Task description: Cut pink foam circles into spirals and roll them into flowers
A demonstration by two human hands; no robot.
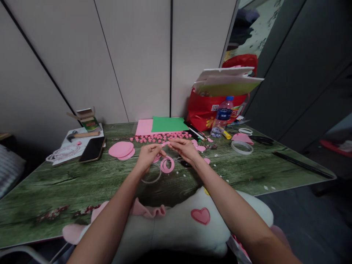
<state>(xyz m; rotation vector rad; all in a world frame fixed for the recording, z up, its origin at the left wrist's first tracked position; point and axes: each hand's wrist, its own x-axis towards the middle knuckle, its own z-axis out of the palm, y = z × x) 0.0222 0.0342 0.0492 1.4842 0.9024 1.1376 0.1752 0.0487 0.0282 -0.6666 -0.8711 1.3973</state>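
Observation:
Between my left hand (pixel 150 156) and my right hand (pixel 184 148) runs a curling pink paper strip (pixel 167 165). The fingers of both hands are pinched on its upper part, and its lower end hangs in a spiral just above the table. Beneath my left hand lies a clear ring (pixel 154 176), partly covered by the hand. Several small pink rolled roses (pixel 154 138) stand in rows behind my hands. Pink paper discs (pixel 121 149) are stacked to the left, and pink paper pieces (pixel 200 148) lie beside my right hand.
At the back stand a red bag (pixel 199 110) and a water bottle (pixel 222 117). A tape roll (pixel 242 147), black scissors (pixel 262 139) and a black rod (pixel 302 165) lie right. Left are a phone (pixel 92 149), hammer (pixel 85 135) and beads (pixel 63 153). A plush cushion (pixel 176 231) fills my lap.

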